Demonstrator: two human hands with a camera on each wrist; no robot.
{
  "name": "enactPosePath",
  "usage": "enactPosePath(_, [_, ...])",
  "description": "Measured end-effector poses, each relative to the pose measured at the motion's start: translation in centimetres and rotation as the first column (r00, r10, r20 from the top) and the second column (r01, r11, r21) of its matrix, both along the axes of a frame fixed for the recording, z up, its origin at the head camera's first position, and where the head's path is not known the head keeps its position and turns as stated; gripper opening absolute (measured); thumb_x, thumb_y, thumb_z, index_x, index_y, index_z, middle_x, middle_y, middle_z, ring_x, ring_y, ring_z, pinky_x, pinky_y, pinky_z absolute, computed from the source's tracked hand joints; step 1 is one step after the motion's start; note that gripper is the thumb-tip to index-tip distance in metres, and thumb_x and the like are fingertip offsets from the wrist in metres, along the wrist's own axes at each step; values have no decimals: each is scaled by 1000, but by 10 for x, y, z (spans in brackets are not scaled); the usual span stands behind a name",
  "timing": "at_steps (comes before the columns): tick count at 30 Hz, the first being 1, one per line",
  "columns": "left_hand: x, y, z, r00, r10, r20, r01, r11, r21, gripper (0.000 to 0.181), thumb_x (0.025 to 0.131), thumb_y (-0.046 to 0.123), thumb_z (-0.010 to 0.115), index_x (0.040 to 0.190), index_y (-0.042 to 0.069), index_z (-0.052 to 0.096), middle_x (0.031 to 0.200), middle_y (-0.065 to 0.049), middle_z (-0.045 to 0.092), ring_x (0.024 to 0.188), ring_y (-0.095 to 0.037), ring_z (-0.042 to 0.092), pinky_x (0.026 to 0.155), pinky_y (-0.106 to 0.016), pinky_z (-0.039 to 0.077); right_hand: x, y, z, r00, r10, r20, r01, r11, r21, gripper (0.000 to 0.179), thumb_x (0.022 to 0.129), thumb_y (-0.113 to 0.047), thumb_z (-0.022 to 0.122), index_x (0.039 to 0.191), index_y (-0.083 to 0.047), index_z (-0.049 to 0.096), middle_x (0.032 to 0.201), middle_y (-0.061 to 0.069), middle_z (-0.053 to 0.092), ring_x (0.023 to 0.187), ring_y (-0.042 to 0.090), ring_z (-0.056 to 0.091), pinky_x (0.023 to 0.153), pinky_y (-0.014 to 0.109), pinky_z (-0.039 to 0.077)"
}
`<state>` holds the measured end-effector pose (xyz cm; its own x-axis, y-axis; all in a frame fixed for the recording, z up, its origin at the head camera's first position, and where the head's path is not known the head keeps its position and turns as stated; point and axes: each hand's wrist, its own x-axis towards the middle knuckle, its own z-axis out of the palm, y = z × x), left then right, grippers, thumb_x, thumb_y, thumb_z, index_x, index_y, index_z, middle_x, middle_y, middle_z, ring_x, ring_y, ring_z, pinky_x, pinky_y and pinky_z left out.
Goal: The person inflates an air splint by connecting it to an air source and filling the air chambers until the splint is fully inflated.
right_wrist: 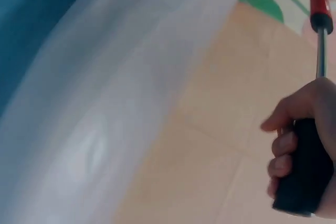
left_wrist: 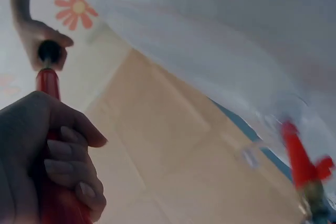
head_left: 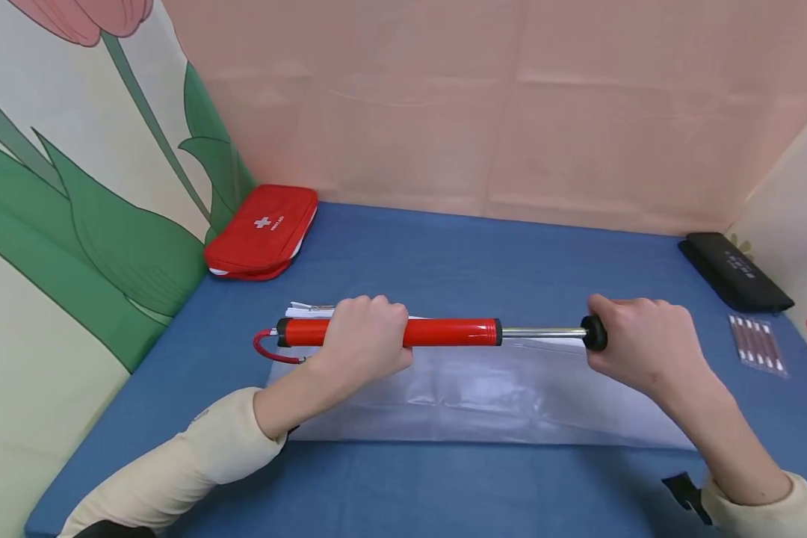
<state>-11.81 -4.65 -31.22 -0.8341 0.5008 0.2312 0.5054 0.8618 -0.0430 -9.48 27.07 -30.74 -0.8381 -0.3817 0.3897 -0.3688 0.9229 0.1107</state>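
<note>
A red hand pump (head_left: 453,332) is held level above the table, its metal rod drawn partly out. My left hand (head_left: 370,336) grips the barrel, fingers wrapped round it. At the other end my right hand (head_left: 645,344) holds the black handle (right_wrist: 302,166). From the pump's left end a short red hose (head_left: 262,350) curves back underneath. Below lies a long, clear-to-white plastic sleeve (head_left: 471,403), with a zipper-like strip along its far edge. In the left wrist view a blurred red nozzle (left_wrist: 298,156) meets the plastic. The hose's far end is hidden in the head view.
On the blue table (head_left: 444,486), a red first-aid case (head_left: 255,243) sits at the back left. A black pouch (head_left: 729,273) lies at the right, with a clear packet of swabs (head_left: 758,345) in front of it. Printed panels border the left, back and right.
</note>
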Motion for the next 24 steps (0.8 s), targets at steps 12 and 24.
enactPosePath(12, [8,31,2,998,34,-44,-34,999,2,20,66,24,79,64,14,61,47,4,31,39,-9,31,40,-22,37,-8,-63,-3,996,45,74,-49,998,46,22,59,-9,71,67,-11,50,48,-3,36,40,13,35,40,29,34])
enactPosePath(24, [-1,19,30,992,47,120,-55,996,66,23,66,26,80,76,12,64,58,1,51,51,-13,51,51,-29,49,-13,-45,27,993,100,59,-101,995,-2,19,64,-10,72,74,-13,57,51,-6,40,44,13,37,43,30,31])
